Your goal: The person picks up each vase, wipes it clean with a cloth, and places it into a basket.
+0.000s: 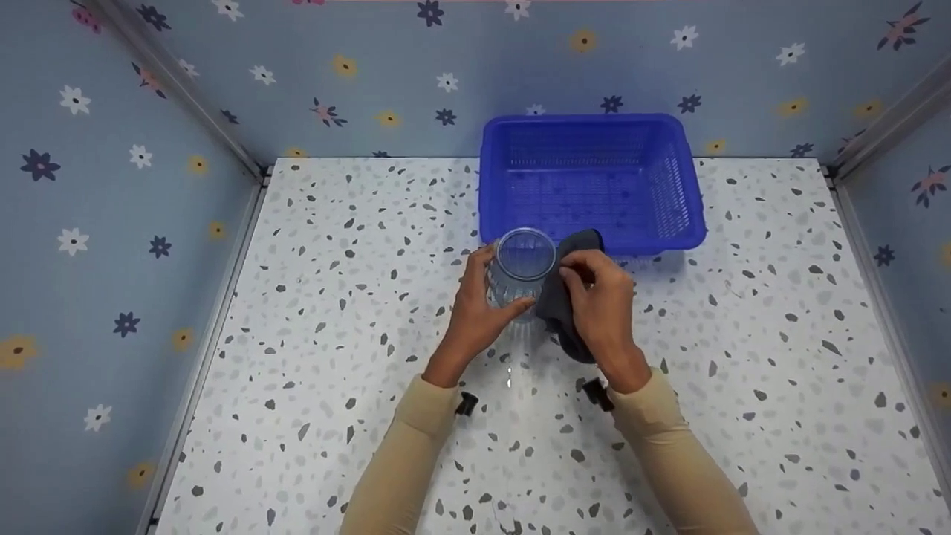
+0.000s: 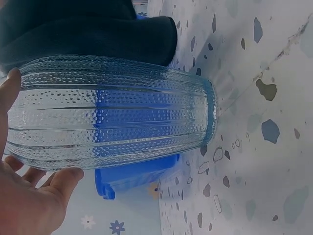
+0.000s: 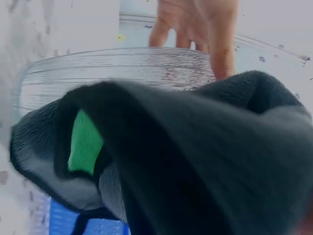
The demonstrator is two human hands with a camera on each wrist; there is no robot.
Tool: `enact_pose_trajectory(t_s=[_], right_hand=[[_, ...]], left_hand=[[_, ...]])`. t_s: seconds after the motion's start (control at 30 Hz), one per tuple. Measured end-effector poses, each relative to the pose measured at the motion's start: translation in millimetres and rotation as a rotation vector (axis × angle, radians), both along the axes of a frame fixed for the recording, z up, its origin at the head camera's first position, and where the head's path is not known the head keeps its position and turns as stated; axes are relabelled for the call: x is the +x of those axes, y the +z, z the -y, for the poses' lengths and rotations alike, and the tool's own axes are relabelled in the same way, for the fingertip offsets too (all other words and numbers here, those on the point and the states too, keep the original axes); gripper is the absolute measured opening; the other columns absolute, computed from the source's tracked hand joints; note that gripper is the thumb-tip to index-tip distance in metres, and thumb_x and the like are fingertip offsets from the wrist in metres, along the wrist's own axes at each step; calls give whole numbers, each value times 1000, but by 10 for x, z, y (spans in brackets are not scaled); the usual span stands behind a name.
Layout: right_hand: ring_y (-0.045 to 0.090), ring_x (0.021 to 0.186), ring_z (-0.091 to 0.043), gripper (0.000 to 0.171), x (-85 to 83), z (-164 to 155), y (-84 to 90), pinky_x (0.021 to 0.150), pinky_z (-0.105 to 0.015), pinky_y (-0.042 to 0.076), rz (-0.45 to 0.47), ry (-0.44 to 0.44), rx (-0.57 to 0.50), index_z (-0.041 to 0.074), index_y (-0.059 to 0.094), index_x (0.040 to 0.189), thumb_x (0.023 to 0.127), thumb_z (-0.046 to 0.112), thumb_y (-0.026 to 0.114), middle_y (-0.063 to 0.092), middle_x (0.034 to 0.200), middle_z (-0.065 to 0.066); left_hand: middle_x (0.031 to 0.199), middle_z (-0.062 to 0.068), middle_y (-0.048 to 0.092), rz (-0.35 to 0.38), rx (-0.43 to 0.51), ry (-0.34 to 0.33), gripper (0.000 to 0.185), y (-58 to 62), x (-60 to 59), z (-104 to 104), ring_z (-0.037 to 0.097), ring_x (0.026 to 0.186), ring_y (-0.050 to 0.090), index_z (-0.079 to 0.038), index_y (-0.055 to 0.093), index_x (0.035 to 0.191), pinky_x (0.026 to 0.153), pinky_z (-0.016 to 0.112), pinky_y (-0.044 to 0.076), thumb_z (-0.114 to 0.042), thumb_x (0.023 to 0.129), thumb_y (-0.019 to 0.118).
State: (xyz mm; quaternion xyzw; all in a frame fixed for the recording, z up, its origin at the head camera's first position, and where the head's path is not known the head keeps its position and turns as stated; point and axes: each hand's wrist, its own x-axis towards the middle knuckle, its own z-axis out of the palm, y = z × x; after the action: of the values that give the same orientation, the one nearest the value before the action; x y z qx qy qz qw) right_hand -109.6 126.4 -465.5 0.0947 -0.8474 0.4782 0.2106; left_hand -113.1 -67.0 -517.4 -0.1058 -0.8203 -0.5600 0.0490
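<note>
A clear glass vase (image 1: 513, 288) with ribbed, dimpled sides is upright in front of the basket, its round mouth facing up. My left hand (image 1: 477, 312) grips it near the top, thumb on the near side and fingers around the left. In the left wrist view the narrower foot of the vase (image 2: 122, 115) is at the table surface; whether it touches is unclear. My right hand (image 1: 605, 308) pinches a dark grey cloth (image 1: 556, 301) against or close beside the vase's right side. Folds of the cloth (image 3: 205, 147) hide much of the vase in the right wrist view; a green patch (image 3: 84, 144) shows on it.
Behind the hands stands a blue plastic basket (image 1: 687, 236) with slotted walls, close to the back panel. Flower-patterned panels (image 1: 416, 82) enclose the back and both sides. The white speckled tabletop (image 1: 334, 312) extends to both sides of the arms.
</note>
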Motion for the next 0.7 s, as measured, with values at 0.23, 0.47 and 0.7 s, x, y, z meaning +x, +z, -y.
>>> enact_pose_trajectory(t_s=[0.23,0.47,0.7], right_hand=[[73,85,-29,5,-22,-14,-17,74,-44,60,26,-25,33,-3,76,99,95,-5,74,76,96,-17],[74,94,-36,8,-37,-82,-204,78,-49,62,80,-24,12,-6,75,99,93,-11,73,76,98,-21],[74,86,-36,8,-68,-110,-530,77,-48,61,177,-7,14,-7,75,97,92,-13,72,76,95,-23]], left_hand=[[164,13,39,-17,-17,7,86,0,-1,-7,32,152,39,-8,38,152,119,53,39,-30,87,90],[165,13,39,-26,-13,-2,89,-6,-2,-7,32,152,38,-8,37,154,119,51,40,-31,87,90],[165,13,39,-44,9,-1,89,-17,-7,-16,32,153,37,-5,37,154,119,50,40,-30,86,90]])
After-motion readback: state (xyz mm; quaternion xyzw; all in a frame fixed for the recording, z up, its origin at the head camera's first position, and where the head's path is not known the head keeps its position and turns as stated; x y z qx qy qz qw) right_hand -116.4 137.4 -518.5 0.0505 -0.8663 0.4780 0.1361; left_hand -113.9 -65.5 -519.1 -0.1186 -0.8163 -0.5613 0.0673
